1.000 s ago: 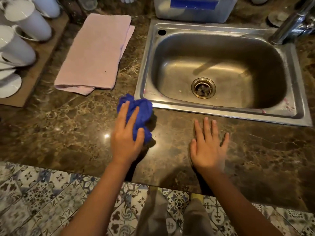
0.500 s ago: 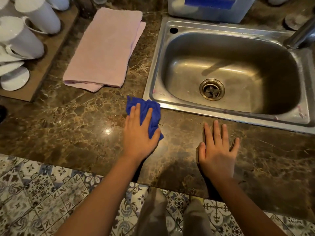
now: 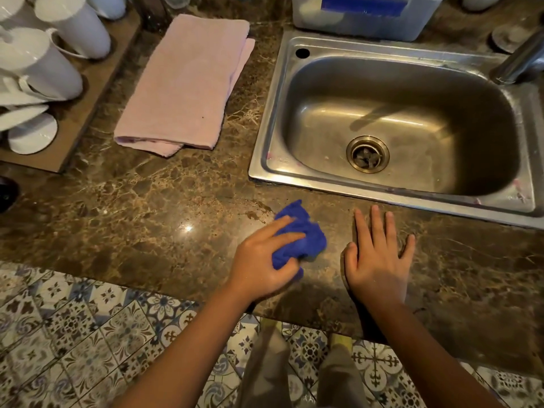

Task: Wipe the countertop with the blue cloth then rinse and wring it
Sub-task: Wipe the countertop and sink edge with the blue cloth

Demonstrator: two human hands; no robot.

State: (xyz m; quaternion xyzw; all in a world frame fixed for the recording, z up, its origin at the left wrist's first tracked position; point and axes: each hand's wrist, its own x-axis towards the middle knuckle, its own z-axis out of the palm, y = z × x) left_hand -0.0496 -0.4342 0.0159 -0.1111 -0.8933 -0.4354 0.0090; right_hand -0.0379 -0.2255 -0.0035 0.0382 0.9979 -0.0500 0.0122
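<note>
A bunched blue cloth (image 3: 312, 234) lies on the brown marble countertop (image 3: 147, 216), just in front of the steel sink's (image 3: 265, 142) near left corner. My left hand (image 3: 262, 260) presses on the cloth with its fingers stretched over it, and the thumb lies against the cloth's near side. My right hand (image 3: 376, 254) rests flat on the counter right of the cloth, fingers spread and holding nothing. The tap (image 3: 521, 60) stands at the sink's far right corner, with no water running.
A folded pink towel (image 3: 185, 83) lies left of the sink. Several white mugs (image 3: 44, 63) stand upside down on a brown board (image 3: 88, 92) at far left. A clear plastic box (image 3: 365, 16) sits behind the sink. The counter's front edge runs just below my wrists.
My left hand has slid the blue cloth rightward and toward the counter's front edge, close to my right hand. The right hand has stayed flat in place.
</note>
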